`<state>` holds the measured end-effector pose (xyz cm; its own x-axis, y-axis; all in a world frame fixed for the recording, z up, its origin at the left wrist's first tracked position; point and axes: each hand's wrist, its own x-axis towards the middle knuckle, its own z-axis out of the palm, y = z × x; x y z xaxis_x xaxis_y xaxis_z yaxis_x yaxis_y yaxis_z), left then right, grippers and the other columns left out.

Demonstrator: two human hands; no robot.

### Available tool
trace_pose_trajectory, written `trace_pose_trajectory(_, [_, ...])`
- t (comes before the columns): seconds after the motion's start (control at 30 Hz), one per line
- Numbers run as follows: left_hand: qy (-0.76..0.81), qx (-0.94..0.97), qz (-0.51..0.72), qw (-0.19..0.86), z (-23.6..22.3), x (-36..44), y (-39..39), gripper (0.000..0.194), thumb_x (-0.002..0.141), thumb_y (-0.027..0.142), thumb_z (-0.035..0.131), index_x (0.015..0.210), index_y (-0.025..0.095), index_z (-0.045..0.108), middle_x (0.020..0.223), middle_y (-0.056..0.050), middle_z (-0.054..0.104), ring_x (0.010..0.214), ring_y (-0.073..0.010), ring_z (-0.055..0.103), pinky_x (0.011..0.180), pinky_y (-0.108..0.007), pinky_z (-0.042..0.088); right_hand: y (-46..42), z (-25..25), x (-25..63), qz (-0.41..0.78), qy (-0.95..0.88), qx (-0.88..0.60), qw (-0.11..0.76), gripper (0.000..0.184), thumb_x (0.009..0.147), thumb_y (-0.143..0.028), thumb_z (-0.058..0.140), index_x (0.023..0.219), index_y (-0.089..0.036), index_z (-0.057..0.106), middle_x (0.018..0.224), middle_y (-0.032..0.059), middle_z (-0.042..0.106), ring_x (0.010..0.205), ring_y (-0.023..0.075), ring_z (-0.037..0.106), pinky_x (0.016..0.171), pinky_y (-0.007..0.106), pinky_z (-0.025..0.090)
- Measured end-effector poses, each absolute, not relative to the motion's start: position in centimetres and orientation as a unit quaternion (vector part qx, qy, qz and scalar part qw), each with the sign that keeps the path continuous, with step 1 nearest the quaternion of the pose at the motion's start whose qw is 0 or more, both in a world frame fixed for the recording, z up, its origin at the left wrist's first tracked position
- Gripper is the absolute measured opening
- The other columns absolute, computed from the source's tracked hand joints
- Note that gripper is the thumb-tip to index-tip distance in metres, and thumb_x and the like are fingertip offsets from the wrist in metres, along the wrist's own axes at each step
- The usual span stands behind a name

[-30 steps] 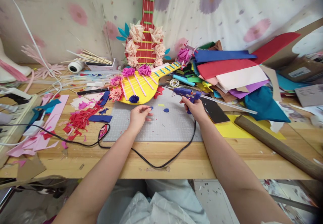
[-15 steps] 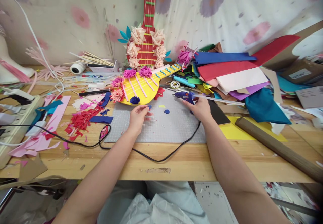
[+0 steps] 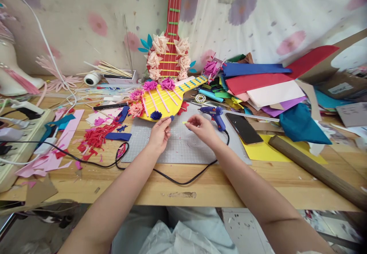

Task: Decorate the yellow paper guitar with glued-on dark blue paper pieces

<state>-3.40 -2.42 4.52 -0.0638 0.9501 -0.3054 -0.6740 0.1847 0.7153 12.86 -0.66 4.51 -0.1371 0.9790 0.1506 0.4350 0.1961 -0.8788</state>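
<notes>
My left hand [image 3: 159, 135] is closed in a pinch on a small dark blue paper petal [image 3: 171, 118], held above the grey cutting mat [image 3: 174, 154]. My right hand [image 3: 202, 130] has its fingertips together on a small yellow paper piece [image 3: 184, 122] at the mat's middle. Another blue petal is mostly hidden beneath that hand. To the right of it lies a blue glue gun [image 3: 213, 113] with a clear glue stick in its back. Behind my left hand sits a yellow toy guitar [image 3: 164, 101] with pink and purple paper flowers and one dark blue flower [image 3: 156, 115].
A red guitar [image 3: 169, 61] with pale flowers stands at the back. Red paper shreds [image 3: 99, 133] lie left, coloured sheets [image 3: 258, 74] right. A phone [image 3: 243, 128] and a brown tube [image 3: 315, 170] lie right. The black cord [image 3: 183, 182] loops along the front.
My right hand has let go of the glue gun, leaving it on the mat, and moved left to the yellow paper piece. My left hand still pinches the blue petal.
</notes>
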Motion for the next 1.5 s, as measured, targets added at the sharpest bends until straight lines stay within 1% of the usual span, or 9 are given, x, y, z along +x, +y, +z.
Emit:
trace_pose_trajectory(0.2, [0.375, 0.067, 0.602, 0.702, 4.8, -3.5, -2.1, 0.009, 0.070, 0.012, 0.067, 0.074, 0.014, 0.059, 0.051, 0.009, 0.043, 0.033, 0.0029, 0.032, 0.029, -0.007, 0.023, -0.8, 4.4, 7.7, 0.534, -0.520, -0.462, 0.480, 0.030, 0.064, -0.042, 0.064, 0.081, -0.019, 0.055, 0.075, -0.0010, 0.057, 0.064, 0.0104, 0.051, 0.055, 0.024, 0.041])
trace_pose_trajectory(0.47, [0.345, 0.064, 0.632, 0.691, 4.6, -2.6, -2.0, 0.007, 0.071, 0.009, 0.064, 0.075, 0.013, 0.059, 0.051, 0.009, 0.040, 0.035, 0.0030, 0.031, 0.031, -0.007, 0.022, -0.6, 3.9, 4.3, 0.544, -0.432, -0.455, 0.558, 0.025, 0.066, -0.037, 0.063, 0.075, -0.020, 0.047, 0.067, -0.0050, 0.052, 0.062, 0.0087, 0.052, 0.057, 0.022, 0.043])
trace_pose_trajectory(0.63, [0.423, 0.194, 0.639, 0.613, 4.9, -3.1, -2.5, 0.023, 0.064, 0.017, 0.069, 0.084, 0.016, 0.059, 0.061, 0.007, 0.046, 0.041, 0.0006, 0.032, 0.035, -0.012, 0.021, -0.2, 4.4, 4.8, 0.535, -0.450, -0.463, 0.545, 0.019, 0.072, -0.032, 0.059, 0.075, -0.020, 0.044, 0.068, -0.0048, 0.051, 0.062, 0.0080, 0.053, 0.060, 0.021, 0.045])
trace_pose_trajectory(0.73, [0.514, 0.358, 0.660, 0.415, 5.3, -4.9, -2.6, 0.035, 0.061, 0.018, 0.070, 0.092, 0.020, 0.053, 0.072, 0.004, 0.051, 0.053, -0.0046, 0.045, 0.046, -0.016, 0.035, 0.8, 4.7, 6.0, 0.537, -0.503, -0.477, 0.480, 0.016, 0.074, -0.029, 0.057, 0.074, -0.020, 0.044, 0.064, -0.0052, 0.051, 0.058, 0.0080, 0.051, 0.061, 0.023, 0.045])
trace_pose_trajectory(0.83, [0.582, 0.540, 0.578, 0.187, 5.7, -7.1, -1.9, 0.054, 0.057, 0.015, 0.071, 0.105, 0.023, 0.048, 0.100, -0.004, 0.054, 0.084, -0.0153, 0.055, 0.073, -0.029, 0.047, 2.0, 4.6, 6.9, 0.505, -0.591, -0.508, 0.371, 0.015, 0.073, -0.022, 0.057, 0.076, -0.020, 0.043, 0.062, -0.0054, 0.054, 0.057, 0.0092, 0.052, 0.060, 0.024, 0.044])
trace_pose_trajectory(0.93, [0.596, 0.662, 0.451, 0.057, 5.8, -8.3, -0.9, 0.065, 0.056, 0.013, 0.069, 0.114, 0.022, 0.042, 0.125, -0.012, 0.044, 0.119, -0.0281, 0.041, 0.097, -0.045, 0.037, 2.9, 4.6, 7.2, 0.427, -0.659, -0.536, 0.311, 0.022, 0.071, -0.019, 0.058, 0.084, -0.021, 0.040, 0.067, -0.0047, 0.057, 0.063, 0.0120, 0.055, 0.064, 0.026, 0.044])
trace_pose_trajectory(1.13, [0.606, 0.701, 0.376, 0.004, 5.2, -8.2, 0.7, 0.058, 0.063, 0.014, 0.063, 0.115, 0.020, 0.039, 0.130, -0.015, 0.037, 0.128, -0.0325, 0.030, 0.104, -0.052, 0.026, 3.1, 6.6, 6.4, 0.275, -0.737, -0.580, 0.210, 0.027, 0.077, -0.011, 0.048, 0.099, -0.019, 0.035, 0.083, 0.0044, 0.061, 0.086, 0.0192, 0.058, 0.075, 0.032, 0.042])
trace_pose_trajectory(1.37, [0.604, 0.695, 0.390, 0.015, 5.1, -9.7, 1.7, 0.060, 0.062, 0.015, 0.064, 0.116, 0.021, 0.037, 0.123, -0.013, 0.043, 0.123, -0.0305, 0.037, 0.104, -0.049, 0.028, 3.0, 7.7, 4.6, 0.288, -0.753, -0.578, 0.129, 0.034, 0.075, -0.017, 0.051, 0.103, -0.020, 0.033, 0.093, 0.0092, 0.063, 0.079, 0.0219, 0.060, 0.069, 0.032, 0.042])
trace_pose_trajectory(1.5, [0.605, 0.691, 0.396, 0.022, 4.9, -10.4, 2.0, 0.064, 0.061, 0.019, 0.067, 0.118, 0.022, 0.037, 0.125, -0.012, 0.044, 0.124, -0.0304, 0.037, 0.104, -0.048, 0.028, 3.1, 8.0, 3.8, 0.275, -0.745, -0.596, 0.116, 0.034, 0.076, -0.023, 0.052, 0.104, -0.019, 0.033, 0.100, 0.0149, 0.062, 0.086, 0.0257, 0.060, 0.069, 0.034, 0.043])
